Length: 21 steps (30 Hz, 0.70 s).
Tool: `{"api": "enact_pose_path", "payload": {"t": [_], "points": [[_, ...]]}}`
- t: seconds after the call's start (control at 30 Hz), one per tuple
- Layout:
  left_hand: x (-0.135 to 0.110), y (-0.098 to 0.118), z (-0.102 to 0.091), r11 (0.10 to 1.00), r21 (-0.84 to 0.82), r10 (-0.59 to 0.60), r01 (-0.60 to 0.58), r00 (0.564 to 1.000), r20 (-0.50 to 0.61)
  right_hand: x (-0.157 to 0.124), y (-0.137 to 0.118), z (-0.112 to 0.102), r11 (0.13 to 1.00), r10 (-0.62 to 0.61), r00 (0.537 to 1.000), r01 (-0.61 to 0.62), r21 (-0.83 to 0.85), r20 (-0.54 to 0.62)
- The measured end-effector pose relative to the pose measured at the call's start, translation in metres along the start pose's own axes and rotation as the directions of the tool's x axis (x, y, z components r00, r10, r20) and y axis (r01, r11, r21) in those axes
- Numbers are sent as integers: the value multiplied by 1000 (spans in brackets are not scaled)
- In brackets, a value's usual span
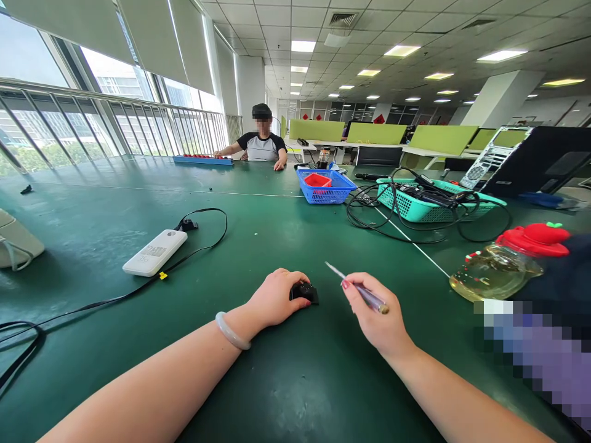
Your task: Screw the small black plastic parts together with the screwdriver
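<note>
My left hand [277, 296], with a pale bangle [232, 332] on its wrist, rests on the green table. Its fingers and thumb close round a small black object [305, 293] whose kind I cannot make out. To the right, my right hand [376, 314] grips a screwdriver [372, 299] by its clear purplish handle. The thin metal shaft points up and left, away from me. Its tip stands apart from the black object, a little beyond it and to the right.
A white power bank [156, 252] with a black cable lies left. Ahead are a blue basket [325, 194] with a red tray and a teal basket [415, 209] full of cables. A red-lidded jug [496, 271] stands right. Across the table [258, 240] sits another person [262, 144].
</note>
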<state>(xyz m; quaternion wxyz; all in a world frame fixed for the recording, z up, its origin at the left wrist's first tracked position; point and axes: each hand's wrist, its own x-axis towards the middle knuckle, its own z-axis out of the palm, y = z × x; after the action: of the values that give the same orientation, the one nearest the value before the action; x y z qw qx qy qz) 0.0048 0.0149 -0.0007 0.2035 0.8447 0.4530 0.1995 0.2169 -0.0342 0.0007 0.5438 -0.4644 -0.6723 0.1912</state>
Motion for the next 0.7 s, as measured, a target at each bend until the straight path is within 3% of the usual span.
{"api": "enact_pose_path", "payload": {"t": [0.07, 0.13, 0.17, 0.23, 0.3, 0.37, 0.4, 0.7], "points": [[0, 0, 0, 1000, -1, 4, -4, 1000, 0, 1, 2, -3, 996, 73, 996, -71, 56, -43], [0, -1, 0, 1000, -2, 5, -5, 1000, -1, 0, -1, -6, 998, -7, 999, 5, 61, 37], [0, -1, 1, 1000, -3, 6, -6, 1000, -2, -1, -4, -6, 994, -103, 989, 99, 44, 104], [0, -2, 1, 1000, 0, 7, -7, 1000, -5, -4, -10, -6, 946, -314, 918, 323, 2, 243], [0, -2, 2, 1000, 4, 11, -11, 1000, -12, -7, -15, -4, 857, -465, 810, 513, -48, 358], [0, -2, 2, 1000, 6, 14, -13, 1000, -19, -8, -16, -2, 782, -520, 731, 615, -99, 441], [0, -1, 2, 1000, 5, 14, -14, 1000, -19, -8, -15, -1, 763, -519, 715, 635, -123, 469], [0, -1, 1, 1000, 2, 2, -2, 1000, -16, -4, -13, -1, 777, -482, 744, 607, -168, 462]]}}
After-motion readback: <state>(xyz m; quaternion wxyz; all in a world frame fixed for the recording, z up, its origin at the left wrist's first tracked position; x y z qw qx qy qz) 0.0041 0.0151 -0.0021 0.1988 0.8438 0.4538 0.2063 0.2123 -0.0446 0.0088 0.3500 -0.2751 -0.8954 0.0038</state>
